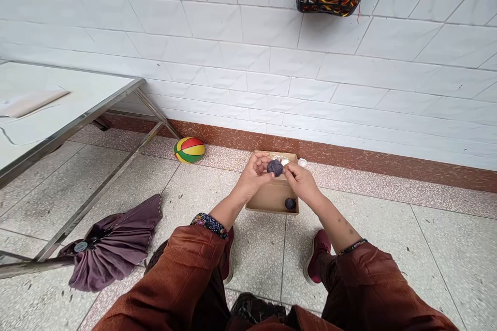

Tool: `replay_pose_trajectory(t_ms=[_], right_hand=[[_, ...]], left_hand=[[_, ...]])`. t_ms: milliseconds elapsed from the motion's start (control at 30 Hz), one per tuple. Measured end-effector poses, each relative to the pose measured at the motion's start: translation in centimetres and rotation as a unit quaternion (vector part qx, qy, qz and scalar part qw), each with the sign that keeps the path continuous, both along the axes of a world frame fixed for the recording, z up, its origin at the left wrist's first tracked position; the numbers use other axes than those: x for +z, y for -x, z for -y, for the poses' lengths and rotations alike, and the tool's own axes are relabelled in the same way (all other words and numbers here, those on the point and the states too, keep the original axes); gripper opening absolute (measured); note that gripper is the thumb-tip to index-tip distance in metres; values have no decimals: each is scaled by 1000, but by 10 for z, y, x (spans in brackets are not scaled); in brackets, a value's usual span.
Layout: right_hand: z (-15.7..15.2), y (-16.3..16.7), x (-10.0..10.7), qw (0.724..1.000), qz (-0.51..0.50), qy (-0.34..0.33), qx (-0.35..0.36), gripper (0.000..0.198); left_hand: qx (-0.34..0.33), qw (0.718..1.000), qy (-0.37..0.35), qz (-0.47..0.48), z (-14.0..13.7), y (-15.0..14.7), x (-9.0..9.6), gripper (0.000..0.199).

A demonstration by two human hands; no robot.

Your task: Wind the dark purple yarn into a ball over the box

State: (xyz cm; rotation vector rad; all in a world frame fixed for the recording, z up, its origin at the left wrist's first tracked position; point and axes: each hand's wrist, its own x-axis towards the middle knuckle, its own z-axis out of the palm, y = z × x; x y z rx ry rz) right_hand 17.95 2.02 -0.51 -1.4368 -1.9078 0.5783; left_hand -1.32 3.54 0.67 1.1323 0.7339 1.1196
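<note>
A small ball of dark grey yarn (275, 167) is held in the fingers of my left hand (253, 177), above an open cardboard box (264, 197) on the floor. My right hand (302, 182) is closed in a pinch at the ball's right side; what lies between its fingertips is too small to make out. A second dark yarn ball (290, 203) rests in the box's near right corner. White cord (278, 158) shows behind the held ball, at the far part of the box.
A small white round item (302, 162) lies right of the box. A striped ball (189, 150) sits near the wall. At left are a metal-framed table (104, 94) and a folded purple umbrella (112, 248). A black basket (330, 5) is up on the wall.
</note>
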Motion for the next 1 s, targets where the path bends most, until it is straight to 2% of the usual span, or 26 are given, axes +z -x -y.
replay_pose_trajectory(t_ms=[100, 200, 267, 333, 433, 533, 667, 733, 867, 1000], right_hand=[[8, 10, -2, 997, 53, 9, 62, 19], [17, 19, 4, 984, 88, 11, 157, 18], [22, 22, 12, 974, 83, 7, 211, 19], [24, 21, 23, 971, 52, -2, 232, 21], [23, 14, 38, 980, -22, -7, 198, 24], [16, 2, 43, 989, -86, -13, 118, 24], [3, -10, 30, 993, -117, -11, 5, 24], [-1, -12, 20, 993, -109, 7, -35, 25], [-1, -5, 4, 997, -54, 39, -26, 21], [10, 11, -4, 998, 18, 25, 57, 18]], left_hand=[[63, 997, 37, -4, -7, 2, -8, 61], [95, 994, 49, -26, -11, 4, -14, 62], [111, 991, 43, -55, -13, 5, -16, 63], [112, 990, 34, -84, -14, 5, -16, 64], [84, 989, 12, -121, -10, 3, -14, 64], [22, 990, -14, -142, -1, -2, -11, 64], [-99, 988, -52, -108, 10, -7, -5, 62], [-119, 990, -55, -53, 11, -8, -1, 63], [-60, 997, -29, 37, 5, -7, 1, 62], [44, 999, -6, 14, -4, -2, -3, 59]])
